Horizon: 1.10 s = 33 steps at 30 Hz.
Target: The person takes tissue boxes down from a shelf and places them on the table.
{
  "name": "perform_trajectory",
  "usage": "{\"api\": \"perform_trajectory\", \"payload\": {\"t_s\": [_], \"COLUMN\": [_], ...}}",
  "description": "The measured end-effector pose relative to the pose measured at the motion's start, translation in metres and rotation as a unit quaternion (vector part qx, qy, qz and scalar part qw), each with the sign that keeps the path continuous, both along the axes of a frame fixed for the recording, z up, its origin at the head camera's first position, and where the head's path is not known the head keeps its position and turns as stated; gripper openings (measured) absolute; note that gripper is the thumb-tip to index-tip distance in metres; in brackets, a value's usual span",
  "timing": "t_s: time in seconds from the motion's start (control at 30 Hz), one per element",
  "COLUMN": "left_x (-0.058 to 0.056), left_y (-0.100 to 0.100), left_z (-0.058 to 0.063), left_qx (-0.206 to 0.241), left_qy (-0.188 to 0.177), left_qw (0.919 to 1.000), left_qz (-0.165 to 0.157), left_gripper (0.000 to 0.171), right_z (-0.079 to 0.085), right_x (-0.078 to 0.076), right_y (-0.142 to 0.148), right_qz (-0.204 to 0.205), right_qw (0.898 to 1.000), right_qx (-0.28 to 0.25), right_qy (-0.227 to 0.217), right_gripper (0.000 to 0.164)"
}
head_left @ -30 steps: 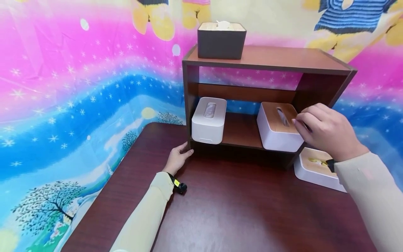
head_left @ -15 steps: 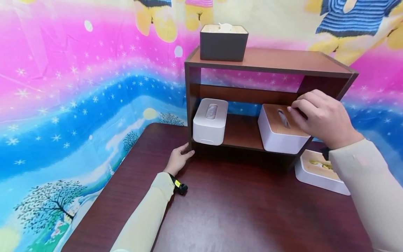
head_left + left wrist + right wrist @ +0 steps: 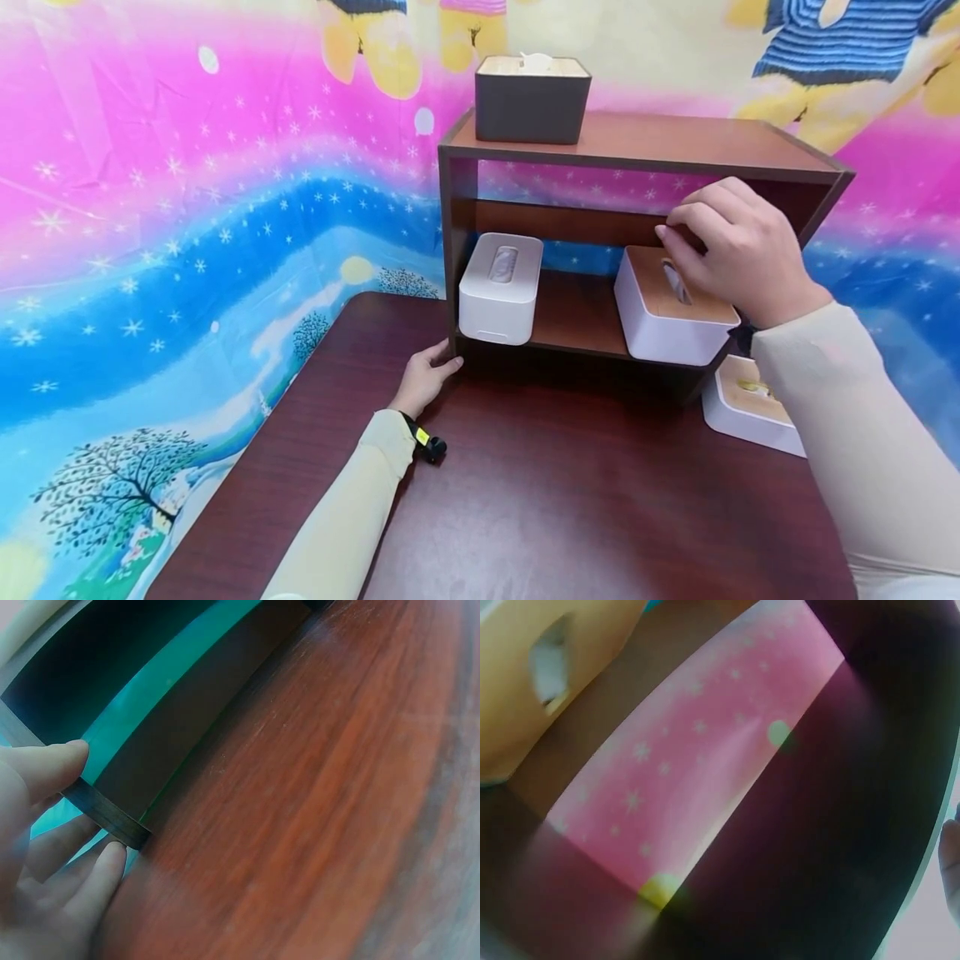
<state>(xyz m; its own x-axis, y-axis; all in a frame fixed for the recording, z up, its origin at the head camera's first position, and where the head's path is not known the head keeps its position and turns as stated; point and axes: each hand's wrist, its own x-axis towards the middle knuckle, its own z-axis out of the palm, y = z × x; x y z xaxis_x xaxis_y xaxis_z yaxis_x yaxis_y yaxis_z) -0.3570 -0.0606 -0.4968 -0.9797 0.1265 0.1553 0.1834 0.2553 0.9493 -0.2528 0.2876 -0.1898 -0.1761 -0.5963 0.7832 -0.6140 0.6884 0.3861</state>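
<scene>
My left hand grips the lower left side panel of the brown wooden shelf, thumb on one face and fingers on the other. The left wrist view shows the panel's end between them. My right hand, fingers loosely curled, hovers in front of the shelf opening, above the white tissue box with a wooden lid. Nothing shows in its grasp. That box sits at the right of the shelf board. A white tissue box is at its left end. The right wrist view shows only a finger.
A dark grey tissue box stands on the shelf's top left. On the dark red table, another white box with a wooden lid lies right of the shelf, partly hidden by my right sleeve. A patterned cloth hangs behind.
My right hand has moved left and upward, from beside the wooden-lidded box to above it. The left hand keeps its hold on the shelf. The boxes stay where they were.
</scene>
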Motion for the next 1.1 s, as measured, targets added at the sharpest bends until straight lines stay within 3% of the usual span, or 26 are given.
{"api": "perform_trajectory", "payload": {"t_s": [0.3,0.53,0.7,0.93,1.1], "left_x": [0.0,0.003,0.002,0.0,0.002], "left_y": [0.001,0.001,0.001,0.003,0.005], "left_z": [0.001,0.003,0.001,0.003,0.002], "left_qx": [0.0,-0.004,0.002,0.004,0.014], "left_qy": [-0.006,-0.009,-0.01,-0.027,-0.034], "left_qw": [1.0,1.0,0.9999,0.9996,0.9993], "left_qz": [-0.003,0.0,0.002,0.011,0.008], "left_gripper": [0.047,0.047,0.048,0.047,0.046], "right_z": [0.005,0.015,0.026,0.037,0.042], "right_x": [-0.016,-0.029,-0.039,-0.05,-0.053], "right_y": [-0.019,-0.036,-0.045,-0.054,-0.062], "right_qz": [0.008,0.022,0.015,-0.023,-0.072], "right_qw": [1.0,0.998,0.999,1.0,0.994], "right_qx": [-0.023,-0.048,-0.024,0.003,-0.004], "right_qy": [0.007,0.038,0.044,-0.009,-0.084], "right_gripper": [0.026,0.031,0.036,0.05,0.063]}}
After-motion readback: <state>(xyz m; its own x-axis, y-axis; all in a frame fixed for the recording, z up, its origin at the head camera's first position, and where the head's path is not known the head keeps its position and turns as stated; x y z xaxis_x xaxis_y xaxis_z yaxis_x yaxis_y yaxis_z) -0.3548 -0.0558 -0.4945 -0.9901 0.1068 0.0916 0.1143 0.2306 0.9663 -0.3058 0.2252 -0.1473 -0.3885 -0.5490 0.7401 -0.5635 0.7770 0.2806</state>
